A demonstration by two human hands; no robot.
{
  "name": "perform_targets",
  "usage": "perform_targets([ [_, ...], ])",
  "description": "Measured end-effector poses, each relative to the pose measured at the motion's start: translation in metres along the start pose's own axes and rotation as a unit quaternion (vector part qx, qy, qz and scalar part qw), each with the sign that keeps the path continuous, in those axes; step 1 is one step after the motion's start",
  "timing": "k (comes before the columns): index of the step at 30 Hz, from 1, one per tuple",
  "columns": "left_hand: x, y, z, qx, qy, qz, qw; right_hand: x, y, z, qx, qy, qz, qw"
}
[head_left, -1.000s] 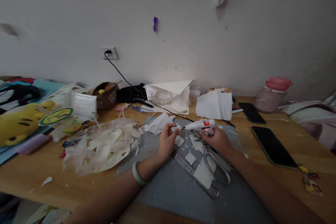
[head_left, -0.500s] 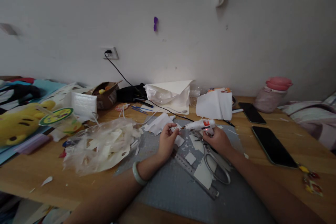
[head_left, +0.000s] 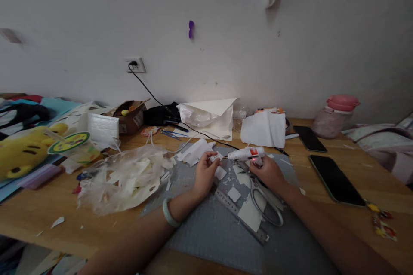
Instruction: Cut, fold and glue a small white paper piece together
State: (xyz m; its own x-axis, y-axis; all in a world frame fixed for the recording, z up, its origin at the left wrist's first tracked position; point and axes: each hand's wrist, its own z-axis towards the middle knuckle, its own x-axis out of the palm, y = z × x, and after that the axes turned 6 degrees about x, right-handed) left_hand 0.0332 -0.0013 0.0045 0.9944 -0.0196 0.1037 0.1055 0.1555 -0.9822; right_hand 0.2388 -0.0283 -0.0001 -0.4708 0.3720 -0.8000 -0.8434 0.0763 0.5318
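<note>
My right hand (head_left: 267, 172) is wrapped round the handle of a white glue gun (head_left: 247, 153), whose small red light is lit. Its nozzle points left, at the fingertips of my left hand (head_left: 206, 172). Those fingers pinch a small white paper piece (head_left: 213, 158), partly hidden by the fingers. Beneath my right hand lie grey-handled scissors (head_left: 266, 206), and a metal ruler (head_left: 240, 214) slants across the grey cutting mat (head_left: 206, 232). White paper scraps (head_left: 234, 194) are scattered between my hands.
On the left sits a clear plastic bag (head_left: 125, 180) of scraps, near a lidded drink cup (head_left: 72, 148) and a yellow plush toy (head_left: 29, 150). Two phones (head_left: 337, 179) and a pink-lidded bottle (head_left: 334, 116) stand on the right. A black cord (head_left: 146, 88) runs from the wall socket.
</note>
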Motion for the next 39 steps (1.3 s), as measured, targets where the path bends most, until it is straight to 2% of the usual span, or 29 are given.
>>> perform_targets([
  [39, 0.0002, -0.0002, -0.0002, 0.001, 0.001, 0.006, 1.0, -0.0027, 0.0016, 0.0001, 0.001, 0.017, 0.007, 1.0],
])
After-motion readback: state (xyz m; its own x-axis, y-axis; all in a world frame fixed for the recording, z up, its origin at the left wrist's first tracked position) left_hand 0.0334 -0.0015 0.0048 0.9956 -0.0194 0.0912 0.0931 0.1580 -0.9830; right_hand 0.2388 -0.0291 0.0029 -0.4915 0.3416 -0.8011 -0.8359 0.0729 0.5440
